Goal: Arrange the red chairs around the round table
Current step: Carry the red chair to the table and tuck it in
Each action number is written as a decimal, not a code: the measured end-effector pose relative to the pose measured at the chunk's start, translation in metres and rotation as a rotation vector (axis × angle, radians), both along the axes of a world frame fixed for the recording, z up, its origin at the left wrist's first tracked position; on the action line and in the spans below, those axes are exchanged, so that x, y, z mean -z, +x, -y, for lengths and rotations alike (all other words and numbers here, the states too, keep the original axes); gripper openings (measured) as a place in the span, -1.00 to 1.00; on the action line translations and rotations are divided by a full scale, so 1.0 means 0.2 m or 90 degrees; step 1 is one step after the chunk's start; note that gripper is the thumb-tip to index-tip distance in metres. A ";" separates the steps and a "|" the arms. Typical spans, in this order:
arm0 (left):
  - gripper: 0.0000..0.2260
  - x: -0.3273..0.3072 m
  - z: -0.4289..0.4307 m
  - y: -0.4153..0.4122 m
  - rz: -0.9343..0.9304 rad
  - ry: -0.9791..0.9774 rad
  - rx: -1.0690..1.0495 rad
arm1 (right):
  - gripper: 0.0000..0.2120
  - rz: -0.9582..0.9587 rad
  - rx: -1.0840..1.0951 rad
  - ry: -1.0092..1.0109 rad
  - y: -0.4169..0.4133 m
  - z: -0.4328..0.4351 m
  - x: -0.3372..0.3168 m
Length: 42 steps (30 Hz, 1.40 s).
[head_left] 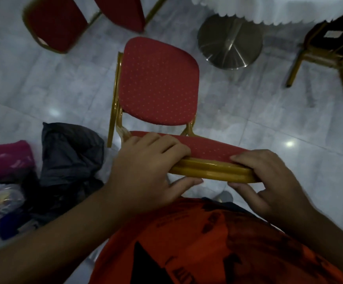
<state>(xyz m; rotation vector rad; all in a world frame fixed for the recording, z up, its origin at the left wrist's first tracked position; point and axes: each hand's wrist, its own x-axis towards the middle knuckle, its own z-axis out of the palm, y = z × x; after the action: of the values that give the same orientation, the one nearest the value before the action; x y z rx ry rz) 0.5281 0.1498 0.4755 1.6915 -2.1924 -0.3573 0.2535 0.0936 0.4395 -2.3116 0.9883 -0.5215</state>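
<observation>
A red chair (158, 83) with a gold frame stands right below me, its dotted seat facing up. My left hand (146, 171) and my right hand (264, 181) both grip the top of its backrest, fingers over the red padding and thumbs under the gold rail. The round table (289, 11) with a white scalloped cloth is at the top right, above its round metal base (230, 42). Another red chair (58, 25) stands at the top left, with a second red seat (123, 11) next to it.
A gold-framed chair (328, 52) seen from its dark underside sits at the far right, partly under the tablecloth. A dark bag (70, 158), a pink item (6, 156) and plastic-wrapped things (0, 201) lie on the floor at left. The floor is pale glossy tile.
</observation>
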 end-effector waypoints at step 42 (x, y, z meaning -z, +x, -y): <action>-0.71 0.22 0.37 -0.16 -0.163 0.009 -0.013 | -0.55 -0.131 0.222 -0.070 0.05 0.15 0.02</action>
<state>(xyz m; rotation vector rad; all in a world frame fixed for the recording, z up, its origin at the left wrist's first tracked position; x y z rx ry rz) 0.4970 0.0759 0.4314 1.5762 -1.9901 -0.5523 0.2634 0.0639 0.4346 -2.3336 1.5115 -0.4892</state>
